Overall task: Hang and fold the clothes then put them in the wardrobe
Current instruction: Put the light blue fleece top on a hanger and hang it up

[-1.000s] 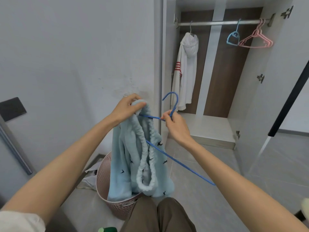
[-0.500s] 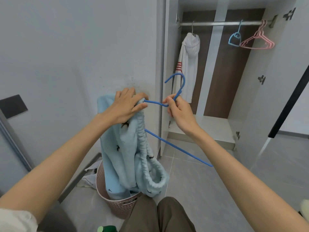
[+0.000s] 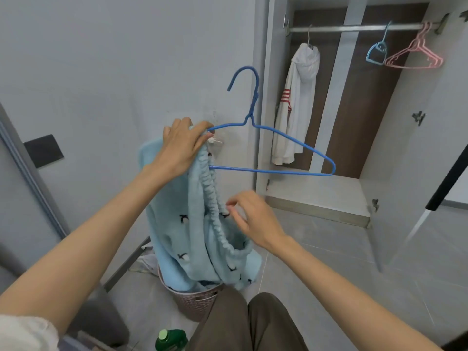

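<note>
My left hand (image 3: 181, 145) grips the top of a light blue fleece garment (image 3: 187, 229) with small dark bird prints, together with the left end of a blue wire hanger (image 3: 273, 150). The hanger stands upright, its left shoulder inside the garment's elastic waistband and its right half bare. My right hand (image 3: 253, 221) is lower down, its fingertips pinching the ruffled elastic waistband (image 3: 215, 198). The garment's lower part hangs into a pink laundry basket (image 3: 195, 302). The wardrobe (image 3: 354, 188) stands open ahead on the right.
On the wardrobe rail (image 3: 354, 27) hang a white hooded top (image 3: 296, 105), a light blue hanger (image 3: 377, 51) and pink hangers (image 3: 415, 55). A wardrobe door (image 3: 430, 138) stands open at right. A green bottle (image 3: 171, 339) sits near my knees. More laundry lies beside the basket.
My right hand let go of the hanger's neck and dropped to the waistband. The hanger swung upright and is held by my left hand alone, raised with the garment.
</note>
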